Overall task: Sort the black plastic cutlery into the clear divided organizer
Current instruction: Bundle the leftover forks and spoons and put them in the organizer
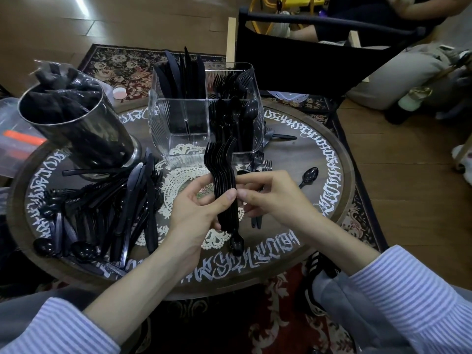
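The forks (222, 180) sit nested in one stack, tines up, just in front of the clear organizer (207, 108) — my left hand (201, 213) curls round the handles with its thumb pressed on the front, and my right hand (270, 198) pinches the same stack from the other side. I'd square the handles before lifting, since a loose stack may fan out. The compartment at the organizer's back right already holds forks, so I'd lower them there, handles down — the pile of cutlery (102, 213) left of the organizer waits on the bench (319, 175).
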